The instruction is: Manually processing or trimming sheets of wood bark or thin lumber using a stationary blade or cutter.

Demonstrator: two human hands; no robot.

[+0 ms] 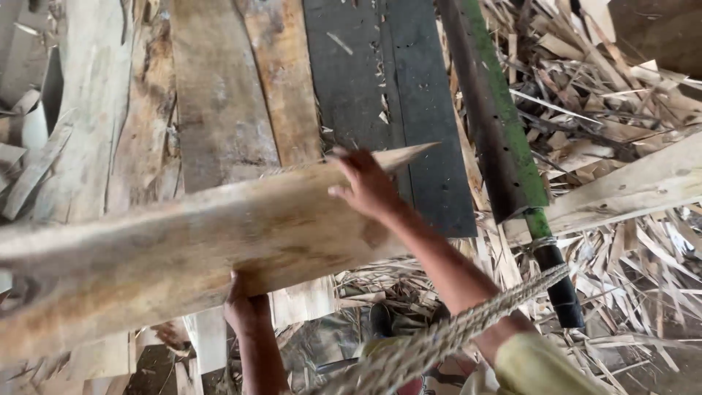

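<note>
Two hands grip a pointed wooden plank (183,249): left hand (245,307) under its near edge, right hand (369,186) pressing on top; keep it level over the dark board (409,110)

I see a rough, matt wooden plank (183,249), a coarse fibre rope (453,333), a dull metal blade (497,124) painted green, and dry wood shavings (629,271).
</note>
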